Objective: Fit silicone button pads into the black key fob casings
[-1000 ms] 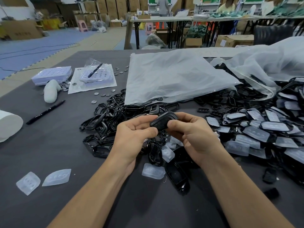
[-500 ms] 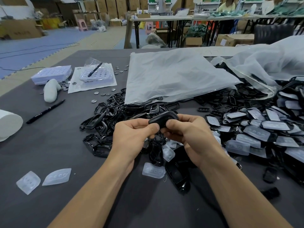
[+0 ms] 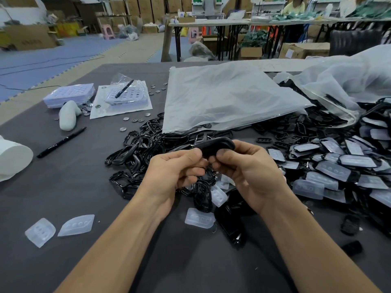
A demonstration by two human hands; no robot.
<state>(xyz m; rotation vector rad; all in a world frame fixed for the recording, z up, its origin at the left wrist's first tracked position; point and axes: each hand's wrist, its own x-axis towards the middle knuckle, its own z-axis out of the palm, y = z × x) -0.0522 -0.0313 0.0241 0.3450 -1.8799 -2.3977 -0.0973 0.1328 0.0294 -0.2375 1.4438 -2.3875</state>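
Nearest, two loose pads (image 3: pixel 40 231) lie side by side on the table (image 3: pixel 63 187) at lower left. A third pad (image 3: pixel 200 218) lies flat just below the hands, beside a glossy black shell (image 3: pixel 231 231). Above these, both hands hold one casing (image 3: pixel 215 145) clear of the table. The left hand (image 3: pixel 175 172) pinches its left end, thumb on top and fingers curled beneath. The right hand (image 3: pixel 247 172) grips the right end the same way, thumb tip against the near edge. The casing shows only its curved back, so whether a pad is already seated inside cannot be told; possibly one is being pressed home. Judgement on handling: the casing is light, rigid moulded plastic with a smooth skin, apt to slip. It is best held by its two ends or long edges, leaving the open face free for the thumbs. The pads look thin, soft and floppy, likely a little tacky; take one by its rim, not the button domes, and work it in edge first. Beyond the hands, a heap of empty black frames (image 3: pixel 135 153) runs under a flat white bag (image 3: pixel 222 100). To the right is a pile (image 3: pixel 338 166) of casings with pads showing. Farther left lies a pen (image 3: pixel 61 142).
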